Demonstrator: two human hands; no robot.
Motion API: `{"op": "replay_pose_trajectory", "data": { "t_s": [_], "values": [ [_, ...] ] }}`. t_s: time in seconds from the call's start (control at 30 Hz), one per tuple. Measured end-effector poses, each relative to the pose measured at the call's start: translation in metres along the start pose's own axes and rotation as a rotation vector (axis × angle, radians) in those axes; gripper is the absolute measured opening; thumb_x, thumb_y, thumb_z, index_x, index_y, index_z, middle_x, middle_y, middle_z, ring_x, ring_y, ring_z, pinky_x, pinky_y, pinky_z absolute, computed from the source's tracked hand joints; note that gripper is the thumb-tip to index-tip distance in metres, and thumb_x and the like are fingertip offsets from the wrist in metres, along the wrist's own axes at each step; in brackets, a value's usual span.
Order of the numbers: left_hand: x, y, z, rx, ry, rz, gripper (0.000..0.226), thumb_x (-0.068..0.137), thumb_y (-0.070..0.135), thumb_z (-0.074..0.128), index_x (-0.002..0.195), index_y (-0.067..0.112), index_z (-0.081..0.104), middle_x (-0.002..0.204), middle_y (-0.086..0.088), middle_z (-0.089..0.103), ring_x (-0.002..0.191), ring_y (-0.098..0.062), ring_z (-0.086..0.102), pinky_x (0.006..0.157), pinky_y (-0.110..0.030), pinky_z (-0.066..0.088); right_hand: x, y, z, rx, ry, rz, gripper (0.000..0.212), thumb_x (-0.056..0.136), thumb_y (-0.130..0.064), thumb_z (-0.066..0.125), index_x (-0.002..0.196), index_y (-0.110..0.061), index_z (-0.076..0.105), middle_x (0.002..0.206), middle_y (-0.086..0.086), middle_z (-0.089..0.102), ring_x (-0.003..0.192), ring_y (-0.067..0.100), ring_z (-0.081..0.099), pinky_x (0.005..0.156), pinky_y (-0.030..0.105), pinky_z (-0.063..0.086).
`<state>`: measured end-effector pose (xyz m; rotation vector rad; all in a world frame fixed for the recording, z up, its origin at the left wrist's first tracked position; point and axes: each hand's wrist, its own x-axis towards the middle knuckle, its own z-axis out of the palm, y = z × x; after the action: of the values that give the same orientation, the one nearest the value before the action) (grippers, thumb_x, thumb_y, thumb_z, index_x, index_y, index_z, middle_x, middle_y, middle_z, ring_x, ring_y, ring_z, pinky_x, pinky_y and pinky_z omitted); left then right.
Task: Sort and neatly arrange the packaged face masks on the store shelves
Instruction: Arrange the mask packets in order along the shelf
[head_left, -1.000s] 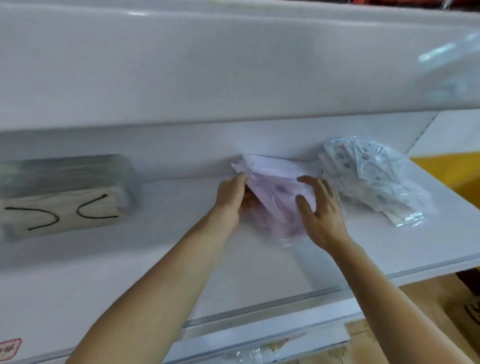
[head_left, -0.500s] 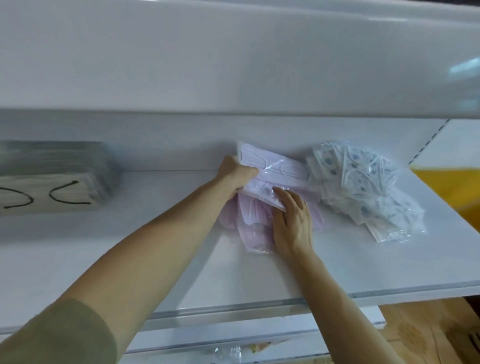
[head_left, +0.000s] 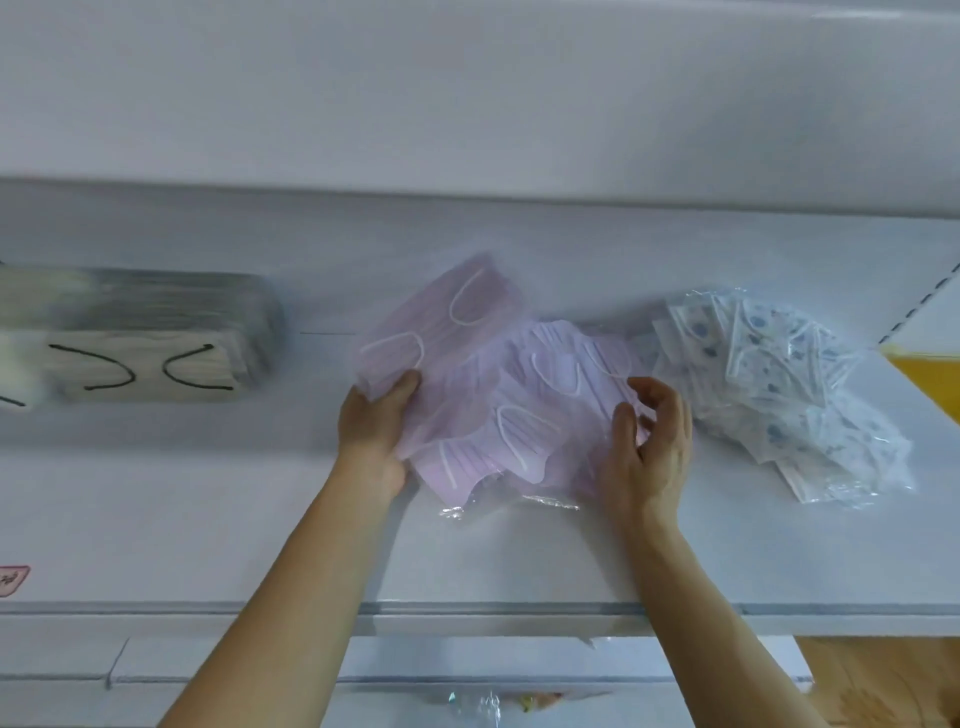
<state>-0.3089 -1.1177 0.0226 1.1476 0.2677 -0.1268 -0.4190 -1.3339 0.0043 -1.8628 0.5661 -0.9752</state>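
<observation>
Fingers of the left hand (head_left: 375, 431) pinch the lower corner of a tilted pink mask pack (head_left: 441, 322), thumb on top. At nine o'clock from it, well apart, sits a grey-beige mask bundle (head_left: 156, 343) with black loops. Loose pink masks (head_left: 519, 415) spread across the white shelf (head_left: 208, 519) between both hands. At three o'clock the right hand (head_left: 649, 447) curls half-closed against their edge. Farther right lies a blue-patterned mask heap (head_left: 779, 395).

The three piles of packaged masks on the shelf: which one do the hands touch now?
The pink pile in the middle: left hand grips its left edge, right hand its right. The grey stack and blue-patterned pile lie untouched.
</observation>
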Motion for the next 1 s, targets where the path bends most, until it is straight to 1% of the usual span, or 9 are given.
{"op": "replay_pose_trajectory", "data": {
  "t_s": [0.13, 0.23, 0.33, 0.4, 0.53, 0.6, 0.7, 0.87, 1.0],
  "values": [
    [-0.011, -0.001, -0.019, -0.165, -0.008, -0.038, 0.022, 0.094, 0.006, 0.067, 0.117, 0.007, 0.067, 0.085, -0.008, 0.071, 0.067, -0.02, 0.068, 0.058, -0.03, 0.056, -0.017, -0.034, 0.006, 0.104, -0.105, -0.093, 0.025, 0.094, -0.032, 0.053, 0.117, -0.038, 0.058, 0.121, -0.008, 0.062, 0.107, 0.007, 0.059, 0.09, 0.024, 0.049],
    [-0.014, 0.0, -0.03, -0.374, -0.09, -0.096, 0.053, 0.087, 0.014, 0.076, 0.133, -0.003, 0.059, 0.12, -0.021, 0.07, 0.106, -0.036, 0.07, 0.079, -0.042, 0.062, -0.027, -0.055, 0.023, 0.259, -0.335, 0.078, 0.036, 0.092, -0.05, 0.059, 0.126, -0.038, 0.058, 0.122, -0.014, 0.063, 0.107, -0.005, 0.061, 0.083, 0.012, 0.047],
    [-0.02, 0.006, -0.035, -0.57, -0.199, -0.106, 0.08, 0.08, 0.013, 0.079, 0.15, -0.002, 0.044, 0.149, -0.024, 0.052, 0.137, -0.039, 0.052, 0.103, -0.05, 0.053, -0.034, -0.068, 0.044, 0.541, -0.5, 0.398, 0.081, 0.072, -0.073, 0.075, 0.139, -0.033, 0.054, 0.137, -0.001, 0.063, 0.118, 0.012, 0.064, 0.095, 0.034, 0.051],
    [-0.024, 0.008, -0.037, -0.566, -0.275, -0.047, 0.083, 0.08, 0.009, 0.081, 0.15, -0.008, 0.04, 0.149, -0.028, 0.048, 0.135, -0.042, 0.051, 0.109, -0.052, 0.048, -0.04, -0.074, 0.056, 0.693, -0.58, 0.429, 0.09, 0.066, -0.063, 0.087, 0.139, -0.023, 0.053, 0.134, 0.006, 0.067, 0.121, 0.023, 0.065, 0.099, 0.04, 0.052],
    [-0.032, 0.025, -0.046, -0.356, -0.221, 0.095, 0.05, 0.078, -0.007, 0.071, 0.127, -0.009, 0.059, 0.115, -0.024, 0.066, 0.102, -0.036, 0.068, 0.093, -0.052, 0.058, -0.044, -0.08, 0.067, 0.584, -0.621, 0.18, 0.074, 0.072, 0.011, 0.083, 0.129, -0.027, 0.057, 0.121, 0.0, 0.072, 0.115, 0.02, 0.069, 0.093, 0.035, 0.058],
    [-0.032, 0.036, -0.064, -0.239, -0.242, 0.152, 0.042, 0.075, -0.01, 0.068, 0.116, -0.001, 0.065, 0.099, -0.013, 0.075, 0.087, -0.026, 0.074, 0.073, -0.041, 0.063, -0.036, -0.079, 0.07, 0.539, -0.585, 0.112, 0.073, 0.072, 0.022, 0.078, 0.125, -0.024, 0.058, 0.112, -0.005, 0.072, 0.105, 0.01, 0.07, 0.084, 0.029, 0.057],
    [-0.019, 0.051, -0.101, 0.065, -0.318, 0.27, 0.044, 0.076, -0.01, 0.075, 0.114, 0.013, 0.073, 0.111, -0.01, 0.076, 0.1, -0.026, 0.073, 0.078, -0.042, 0.064, -0.015, -0.08, 0.073, 0.432, -0.618, -0.021, 0.065, 0.072, 0.013, 0.082, 0.125, -0.015, 0.057, 0.112, 0.0, 0.071, 0.101, 0.011, 0.069, 0.08, 0.032, 0.056],
    [-0.009, 0.086, -0.14, 0.383, -0.353, 0.374, 0.043, 0.074, 0.001, 0.085, 0.115, 0.009, 0.075, 0.116, -0.011, 0.076, 0.106, -0.027, 0.072, 0.082, -0.04, 0.062, 0.015, -0.096, 0.079, 0.123, -0.732, -0.242, 0.052, 0.073, -0.01, 0.087, 0.103, -0.038, 0.054, 0.091, -0.021, 0.066, 0.082, 0.005, 0.061, 0.073, 0.026, 0.048],
    [-0.004, 0.102, -0.156, 0.528, -0.338, 0.383, 0.043, 0.075, -0.007, 0.083, 0.115, 0.001, 0.072, 0.112, -0.009, 0.078, 0.106, -0.026, 0.072, 0.087, -0.035, 0.061, 0.029, -0.108, 0.084, 0.107, -0.804, -0.357, 0.065, 0.069, -0.007, 0.085, 0.123, -0.029, 0.055, 0.089, -0.028, 0.065, 0.08, -0.005, 0.061, 0.074, 0.018, 0.049]
  ]
}}
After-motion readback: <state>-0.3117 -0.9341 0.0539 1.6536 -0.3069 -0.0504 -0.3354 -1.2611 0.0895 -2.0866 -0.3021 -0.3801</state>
